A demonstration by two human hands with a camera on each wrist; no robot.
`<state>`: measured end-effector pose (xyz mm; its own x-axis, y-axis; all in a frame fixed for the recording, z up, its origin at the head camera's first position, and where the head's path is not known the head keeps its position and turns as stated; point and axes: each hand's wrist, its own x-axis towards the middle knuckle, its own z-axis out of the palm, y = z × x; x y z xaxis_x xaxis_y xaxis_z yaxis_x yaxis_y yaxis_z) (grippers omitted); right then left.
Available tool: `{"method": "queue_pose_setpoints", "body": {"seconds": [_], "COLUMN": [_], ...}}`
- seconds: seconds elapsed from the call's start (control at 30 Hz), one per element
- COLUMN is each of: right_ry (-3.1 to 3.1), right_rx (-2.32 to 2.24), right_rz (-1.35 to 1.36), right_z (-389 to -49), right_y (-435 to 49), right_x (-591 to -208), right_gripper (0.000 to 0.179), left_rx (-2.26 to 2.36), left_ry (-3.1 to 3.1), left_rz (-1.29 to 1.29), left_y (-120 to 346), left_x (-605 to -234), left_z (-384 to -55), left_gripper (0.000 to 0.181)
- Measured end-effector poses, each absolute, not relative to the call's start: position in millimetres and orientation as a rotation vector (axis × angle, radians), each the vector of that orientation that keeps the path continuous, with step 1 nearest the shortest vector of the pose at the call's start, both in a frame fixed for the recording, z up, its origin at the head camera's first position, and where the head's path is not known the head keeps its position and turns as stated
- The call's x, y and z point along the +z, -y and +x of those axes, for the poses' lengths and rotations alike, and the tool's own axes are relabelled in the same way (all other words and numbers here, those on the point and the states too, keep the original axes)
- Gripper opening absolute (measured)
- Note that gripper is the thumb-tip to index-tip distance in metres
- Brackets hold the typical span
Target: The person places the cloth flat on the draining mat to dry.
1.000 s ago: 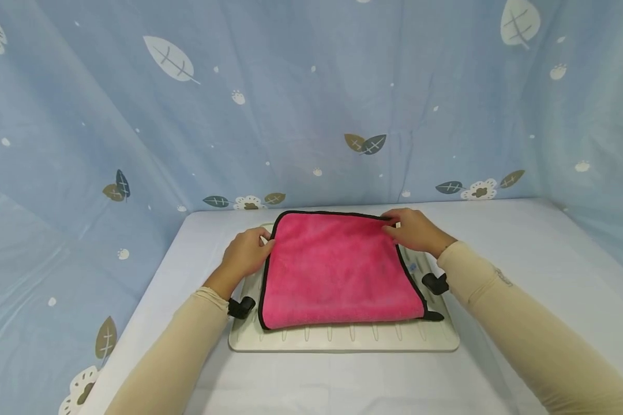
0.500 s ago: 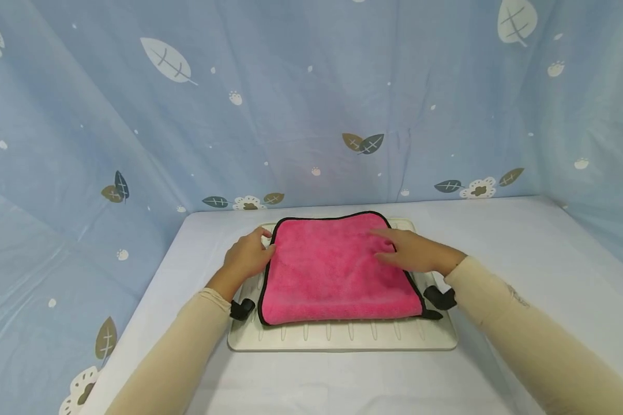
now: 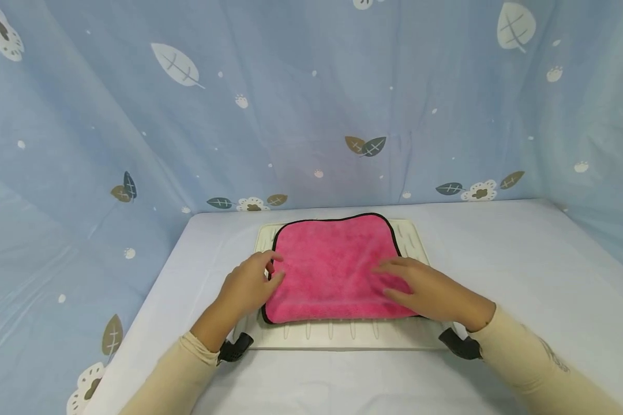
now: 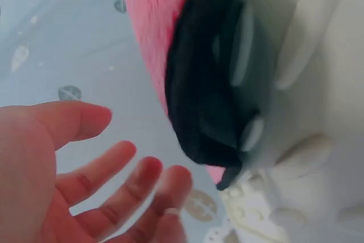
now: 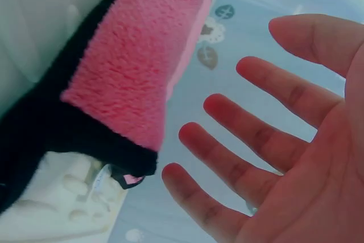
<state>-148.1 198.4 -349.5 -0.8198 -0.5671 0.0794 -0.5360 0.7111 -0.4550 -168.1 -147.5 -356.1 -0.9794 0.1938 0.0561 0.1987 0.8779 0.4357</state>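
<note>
A pink plush towel (image 3: 332, 265) with black edging lies folded on a cream ribbed tray (image 3: 342, 334). At the towel's left edge is my left hand (image 3: 246, 285), its fingers apart and loosely bent, holding nothing. My right hand (image 3: 420, 288) hovers over the towel's right side with fingers spread. In the left wrist view, a gap separates the left hand (image 4: 108, 180) from the towel's black edging (image 4: 199, 72). The right wrist view shows straight, parted fingers on the right hand (image 5: 284, 135) beside the pink pile of the towel (image 5: 136, 55).
The tray rests on a table with a white cover (image 3: 498, 259). Behind and to the left hangs a blue curtain (image 3: 311, 115) printed with leaves and flowers. A black wrist camera mount (image 3: 235, 347) sits under the left wrist, and another (image 3: 461, 344) under the right.
My right hand has let go of the towel's far right corner and come back nearer me. The left hand has also drawn back along the left edge. The towel's far edge has settled.
</note>
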Motion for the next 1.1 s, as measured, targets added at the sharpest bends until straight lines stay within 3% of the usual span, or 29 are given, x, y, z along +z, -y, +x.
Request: {"method": "queue_pose_setpoints", "body": {"seconds": [0.43, 0.7, 0.93, 1.1], "right_ry": [-2.942, -3.071, -2.958, -2.910], "right_rx": [-0.719, -0.540, -0.551, -0.649], "right_rz": [-0.912, -0.772, -0.600, -0.642], "right_z": [-139, -143, -145, -145], "right_y": [-209, -219, -225, -225], "right_x": [-363, -365, -364, -364], "right_gripper": [0.028, 0.032, 0.047, 0.047], "left_rx": [-0.541, -0.492, -0.420, -0.564], "left_ry": [3.159, 3.149, 3.273, 3.234], "left_rz": [-0.394, -0.331, -0.339, -0.392], "left_y": [152, 158, 162, 161], "left_x": [-372, -365, -365, -366], "left_z": [-156, -155, -155, -156], "left_gripper": [0.048, 0.046, 0.051, 0.047]}}
